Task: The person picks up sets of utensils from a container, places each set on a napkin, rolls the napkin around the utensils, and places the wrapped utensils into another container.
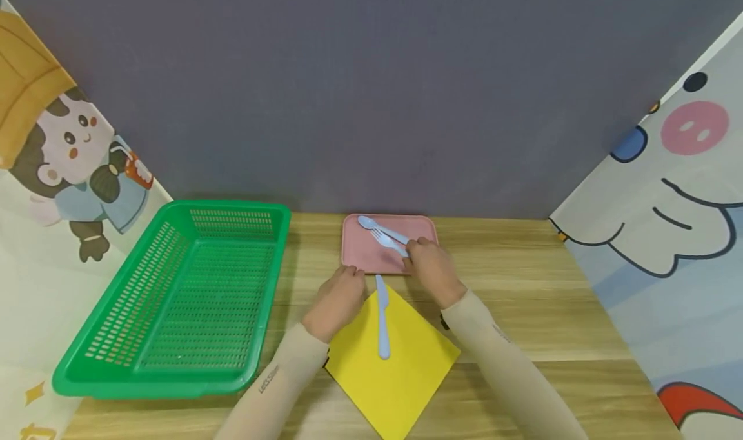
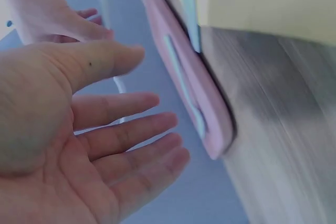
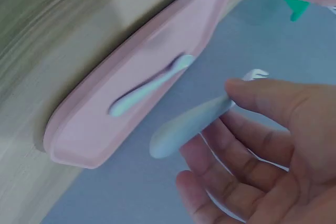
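A pale blue plastic fork point(image 1: 389, 242) is pinched between thumb and fingers of my right hand point(image 1: 436, 271), above the pink tray point(image 1: 358, 251); its tines point toward the upper left in the head view. On the tray lies a matching spoon point(image 3: 149, 88). My left hand point(image 1: 341, 301) hovers near the tray's front left corner, holding nothing; its spread fingers point(image 2: 136, 140) show in the left wrist view. A pale blue knife point(image 1: 383, 327) lies on a yellow square sheet point(image 1: 406, 375) with its tip toward the tray.
A green perforated basket point(image 1: 275, 285) stands at the left of the wooden table point(image 1: 522, 285). A dark grey panel point(image 1: 371, 104) rises behind the tray. Cartoon-printed walls point(image 1: 638, 188) flank both sides.
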Demonstrator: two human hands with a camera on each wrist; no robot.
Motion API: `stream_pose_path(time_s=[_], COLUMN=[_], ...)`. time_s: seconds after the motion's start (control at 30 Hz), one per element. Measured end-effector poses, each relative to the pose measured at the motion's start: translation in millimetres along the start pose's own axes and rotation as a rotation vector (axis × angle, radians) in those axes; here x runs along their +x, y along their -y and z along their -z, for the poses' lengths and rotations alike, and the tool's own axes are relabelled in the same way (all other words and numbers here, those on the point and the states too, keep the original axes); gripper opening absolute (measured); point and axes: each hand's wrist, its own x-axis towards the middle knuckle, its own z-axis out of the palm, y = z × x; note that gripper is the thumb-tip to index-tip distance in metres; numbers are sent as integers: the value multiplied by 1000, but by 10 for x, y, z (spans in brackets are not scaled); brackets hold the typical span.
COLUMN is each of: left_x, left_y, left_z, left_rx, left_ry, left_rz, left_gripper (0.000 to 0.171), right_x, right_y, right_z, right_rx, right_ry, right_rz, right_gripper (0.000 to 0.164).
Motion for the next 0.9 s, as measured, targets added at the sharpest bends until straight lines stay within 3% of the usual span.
stream_pose_path(time_s=[0.17,0.33,0.57,0.73,0.9], left_x=[-221,-446,-652,-722,-787], left_y=[-128,-217,-293,-322,-344], left_z=[46,42,-60,-135,-166], left_rx=[11,63,22,3,3], left_ry=[-33,-17,71,62,68], left_rz=[-53,-88,-90,-92,-92], left_gripper=[18,24,21,16,23], right_x=[-236,-447,-651,-727,-785], right_y=[35,82,168,232,320], right_z=[55,84,67,3,-64], right_rx=[-36,9,106,177,254], right_ry=[-87,-120,-17,64,93], right_rz=[66,74,-51,-123,-166], right_gripper=[24,26,18,19,19])
